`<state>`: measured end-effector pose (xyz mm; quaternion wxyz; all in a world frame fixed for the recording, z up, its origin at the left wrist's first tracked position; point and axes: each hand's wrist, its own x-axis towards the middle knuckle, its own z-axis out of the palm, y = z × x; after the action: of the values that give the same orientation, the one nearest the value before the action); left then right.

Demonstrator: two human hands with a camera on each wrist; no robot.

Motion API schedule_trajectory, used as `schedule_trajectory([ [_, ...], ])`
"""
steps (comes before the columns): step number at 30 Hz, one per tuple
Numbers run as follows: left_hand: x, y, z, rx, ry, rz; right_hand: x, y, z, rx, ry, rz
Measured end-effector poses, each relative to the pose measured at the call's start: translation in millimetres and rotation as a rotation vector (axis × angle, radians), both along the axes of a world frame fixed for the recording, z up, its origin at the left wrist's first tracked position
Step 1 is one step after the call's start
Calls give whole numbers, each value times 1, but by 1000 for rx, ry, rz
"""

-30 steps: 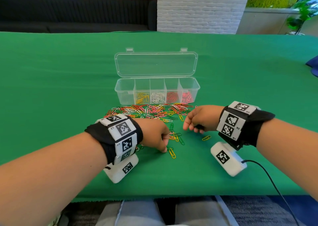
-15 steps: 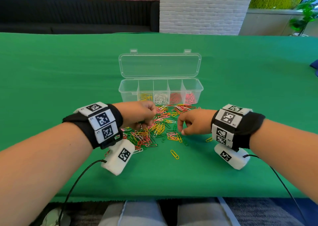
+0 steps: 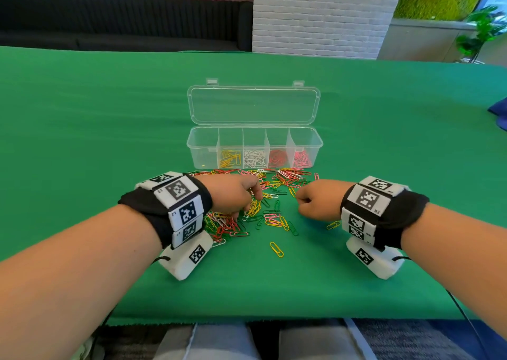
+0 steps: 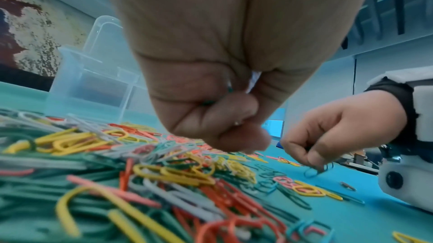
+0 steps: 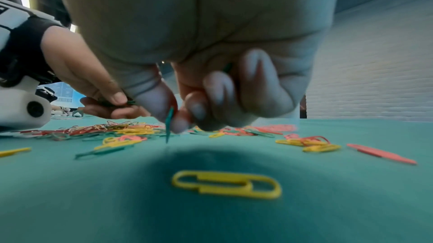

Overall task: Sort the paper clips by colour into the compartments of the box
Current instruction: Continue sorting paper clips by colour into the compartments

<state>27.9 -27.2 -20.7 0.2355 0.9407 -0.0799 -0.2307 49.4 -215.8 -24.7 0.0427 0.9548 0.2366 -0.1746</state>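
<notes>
A clear box stands with its lid folded back. Its compartments hold yellow, white, red and pink clips; the leftmost looks nearly bare. A mixed pile of paper clips lies in front of it. My left hand is over the pile's left part, fingers curled; the left wrist view shows green clips in that fist. My right hand hovers at the pile's right edge. In the right wrist view its fingertips pinch a green clip that hangs down.
A lone yellow clip lies nearer the table's front edge. Another yellow one sits under my right wrist and is large in the right wrist view. A blue object is at the far right.
My left hand has gone from the near loose clips up and left onto the pile. The right hand has shifted slightly left and stays curled.
</notes>
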Motion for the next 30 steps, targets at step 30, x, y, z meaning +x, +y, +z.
schedule_trajectory([
  [30, -11, -21, -4, 348, -157, -158, -12, 8, -3, 14, 61, 151],
])
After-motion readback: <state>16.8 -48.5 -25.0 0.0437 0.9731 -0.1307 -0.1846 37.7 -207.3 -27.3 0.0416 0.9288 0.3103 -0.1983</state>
